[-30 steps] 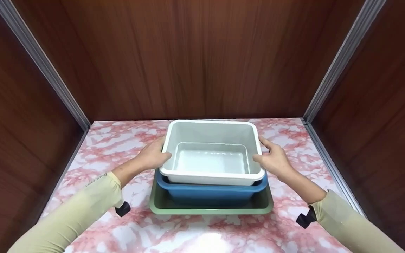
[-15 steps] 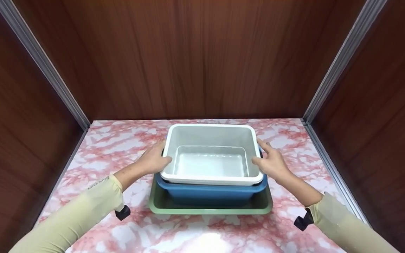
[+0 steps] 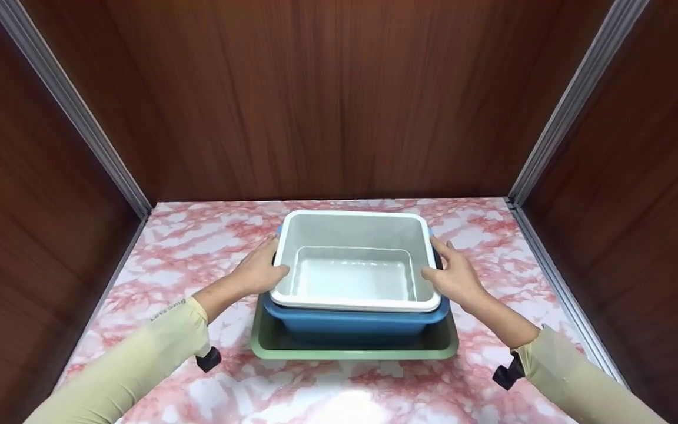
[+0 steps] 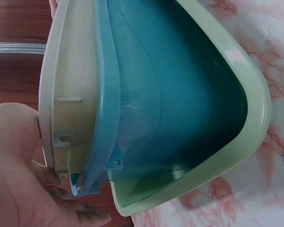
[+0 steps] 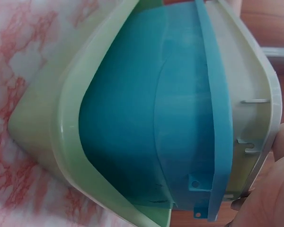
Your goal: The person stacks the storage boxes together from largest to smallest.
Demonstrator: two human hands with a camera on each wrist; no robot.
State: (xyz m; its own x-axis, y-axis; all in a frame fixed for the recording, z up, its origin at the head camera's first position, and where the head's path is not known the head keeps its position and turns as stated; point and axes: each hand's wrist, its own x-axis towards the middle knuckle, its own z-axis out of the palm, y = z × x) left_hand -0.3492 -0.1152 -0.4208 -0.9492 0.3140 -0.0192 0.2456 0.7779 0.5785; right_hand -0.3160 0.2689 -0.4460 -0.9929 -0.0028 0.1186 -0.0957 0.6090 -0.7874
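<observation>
A white rectangular basin (image 3: 351, 306) sits partly inside a blue basin (image 3: 354, 324), which stands in a larger green basin (image 3: 354, 354). My left hand (image 3: 256, 271) grips the white basin's left rim, thumb over the inside edge and fingers beneath. On the opposite rim my right hand (image 3: 457, 274) holds it the same way. In the left wrist view the white wall (image 4: 75, 90) still shows above the blue rim (image 4: 106, 99). The right wrist view shows a similar strip of white wall (image 5: 241, 90) above the blue rim (image 5: 220, 123). Inside, the white basin holds nothing.
The stack stands on a table (image 3: 198, 377) with a pink and white marbled top. Brown wood-grain panels (image 3: 339, 100) rise behind and on both sides, joined by grey metal corner strips (image 3: 74, 112). A black wrist device (image 3: 508, 371) hangs at the right cuff.
Both hands have lowered the white basin deeper into the blue one. It has also shifted slightly toward me, and less of its front wall shows. The blue and green basins have stayed put.
</observation>
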